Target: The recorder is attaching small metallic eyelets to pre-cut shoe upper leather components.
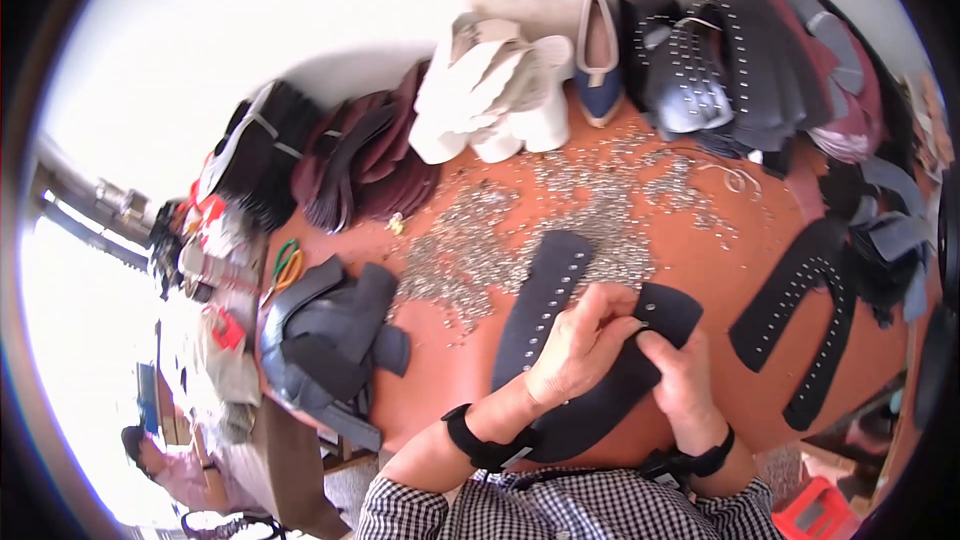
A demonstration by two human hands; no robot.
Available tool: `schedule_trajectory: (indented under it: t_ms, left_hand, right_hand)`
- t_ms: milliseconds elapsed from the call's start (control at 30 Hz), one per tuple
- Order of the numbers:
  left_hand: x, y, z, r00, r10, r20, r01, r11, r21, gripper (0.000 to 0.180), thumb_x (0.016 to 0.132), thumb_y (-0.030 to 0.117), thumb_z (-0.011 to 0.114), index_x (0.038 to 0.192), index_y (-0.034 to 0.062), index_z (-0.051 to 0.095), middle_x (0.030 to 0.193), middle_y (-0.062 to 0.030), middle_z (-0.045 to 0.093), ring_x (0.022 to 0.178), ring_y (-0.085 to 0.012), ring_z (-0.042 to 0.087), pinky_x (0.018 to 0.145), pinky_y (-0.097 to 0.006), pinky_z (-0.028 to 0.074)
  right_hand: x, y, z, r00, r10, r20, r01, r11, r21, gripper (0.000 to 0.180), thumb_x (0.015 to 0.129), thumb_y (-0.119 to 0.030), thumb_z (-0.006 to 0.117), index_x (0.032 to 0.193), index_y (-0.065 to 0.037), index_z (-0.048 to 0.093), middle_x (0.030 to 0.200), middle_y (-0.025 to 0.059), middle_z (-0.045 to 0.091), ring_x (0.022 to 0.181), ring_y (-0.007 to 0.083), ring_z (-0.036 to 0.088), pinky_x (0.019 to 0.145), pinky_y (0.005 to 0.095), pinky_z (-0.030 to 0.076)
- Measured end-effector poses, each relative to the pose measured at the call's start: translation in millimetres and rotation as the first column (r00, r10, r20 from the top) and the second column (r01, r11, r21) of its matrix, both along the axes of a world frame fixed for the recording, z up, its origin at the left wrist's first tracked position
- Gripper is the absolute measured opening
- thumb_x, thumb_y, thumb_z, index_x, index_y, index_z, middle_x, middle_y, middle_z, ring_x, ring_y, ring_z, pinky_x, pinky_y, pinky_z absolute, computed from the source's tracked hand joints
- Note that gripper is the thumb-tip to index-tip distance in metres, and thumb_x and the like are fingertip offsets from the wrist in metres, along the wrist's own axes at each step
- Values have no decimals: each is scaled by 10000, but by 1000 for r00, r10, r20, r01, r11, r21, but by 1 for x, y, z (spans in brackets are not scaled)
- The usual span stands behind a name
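Observation:
A dark, U-shaped shoe upper (537, 315) with a row of silver metal eyelets or studs along its left arm lies before me, over the table's near edge. My right hand (685, 370) grips its right arm, thumb on top and fingers beneath. Over the same arm, close to a few studs, my left hand (585, 345) is closed in a pinch. Whatever its fingertips hold is too small to tell. Beyond the upper, many small silver metal pieces (465, 250) are scattered across the orange-brown table (450, 370). Another studded dark upper (760, 320) rests to the right.
Stacks of maroon pieces (375, 155), white pieces (500, 90) and studded dark pieces (760, 50) line the back, with a blue shoe (600, 90) among them. Scissors (290, 265) and dark leather pieces (330, 340) lie left. Another person (190, 470) sits far left.

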State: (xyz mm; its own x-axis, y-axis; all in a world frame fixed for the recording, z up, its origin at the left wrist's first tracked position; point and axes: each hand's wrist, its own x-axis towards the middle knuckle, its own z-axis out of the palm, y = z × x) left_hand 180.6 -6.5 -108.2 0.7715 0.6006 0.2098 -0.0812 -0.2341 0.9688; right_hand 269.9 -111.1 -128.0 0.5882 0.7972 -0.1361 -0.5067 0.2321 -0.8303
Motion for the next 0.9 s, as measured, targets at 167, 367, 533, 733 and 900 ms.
schedule_trajectory:
  t_ms: [167, 367, 533, 733, 900]
  left_hand:
    - [-72, 53, 13, 927, 214, -308, -177, 973, 145, 109, 816, -5, 535, 913, -19, 582, 819, -41, 582, 744, -88, 539, 677, -225, 450]
    - [-170, 123, -11, 645, 545, -536, -419, 839, 348, 118, 729, 29, 590, 836, -19, 604, 725, -82, 607, 651, -119, 574, 611, -241, 459]
    - [-169, 119, -25, 707, 496, -504, -293, 855, 429, 126, 685, 10, 595, 809, -1, 614, 744, -109, 586, 656, -200, 589, 600, -276, 464]
    - [-160, 123, -26, 720, 548, -425, -281, 791, 543, 94, 688, 31, 608, 778, 3, 605, 731, -108, 572, 648, -228, 570, 598, -304, 453]
    - [-152, 124, -30, 660, 595, -458, -233, 742, 629, 78, 695, 82, 621, 735, 29, 580, 750, -106, 554, 698, -275, 559, 618, -351, 451]
  right_hand:
    - [3, 0, 2, 991, -55, -120, 50, 998, -50, 215, 762, 10, 577, 973, -29, 573, 907, 19, 600, 803, 109, 579, 734, 252, 474]
    - [4, 3, 1, 967, -120, -226, 110, 992, -58, 162, 770, -14, 564, 930, -33, 585, 867, 14, 601, 770, 104, 581, 711, 244, 473]
    - [9, 5, -5, 967, -78, -241, 61, 995, -77, 182, 782, -49, 550, 958, -16, 584, 896, 26, 609, 787, 121, 587, 728, 261, 474]
    - [7, 4, -5, 964, 3, -265, -28, 995, -92, 221, 766, -59, 560, 981, -12, 574, 909, 36, 608, 817, 134, 586, 737, 270, 472]
    - [9, 2, -4, 967, -12, -255, -22, 991, -130, 240, 749, -40, 560, 988, -16, 573, 914, 40, 606, 834, 137, 583, 746, 273, 471]
